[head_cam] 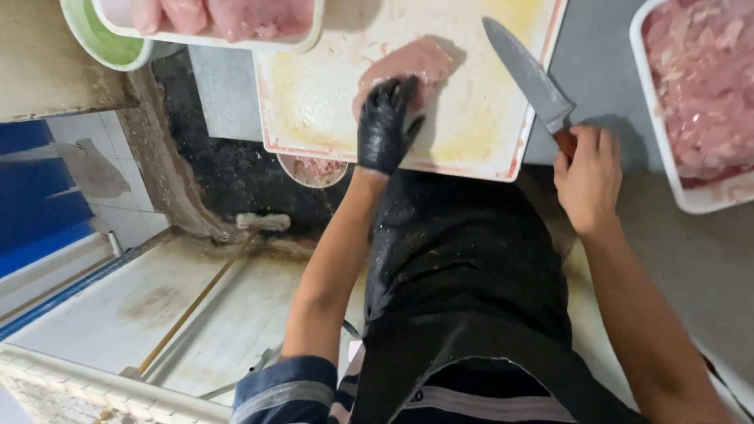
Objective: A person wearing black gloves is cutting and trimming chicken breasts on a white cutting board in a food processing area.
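Sitting at the right, a white tray held cut pink meat, and another tray up top held bigger pieces. The gloved left hand pressed flat, fingers spread, on a meat piece on the cutting board. The right hand was wrapped around a knife over the board's right edge, with bare counter beside it.

I see a grey surface, white cutting board on it, white meat tray right, another tray top
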